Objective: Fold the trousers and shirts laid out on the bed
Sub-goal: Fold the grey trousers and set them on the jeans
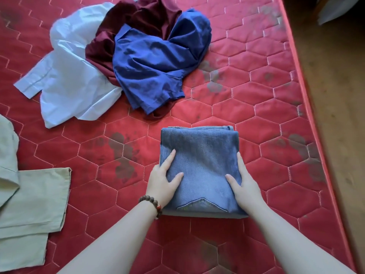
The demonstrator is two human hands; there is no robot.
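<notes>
While both hands lie flat, left grip [164,179] and right grip [244,182] wide on folded twill jeans [199,155], crumpled shirts [154,62] lie beyond on the hexagon-quilted red bed [256,95].

jeans [199,155]: folded square, near | shirts [138,56]: crumpled pile, far | khaki trousers [33,198]: flat, left

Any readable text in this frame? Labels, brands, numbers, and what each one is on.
None readable.
Folded jeans: pocket stitching only, no lettering.
Maroon garment: a pale patch at its top edge, maybe a tag, too small and cut off to read.
White shirt, blue garment, beige trousers, red mattress: no text.
</notes>
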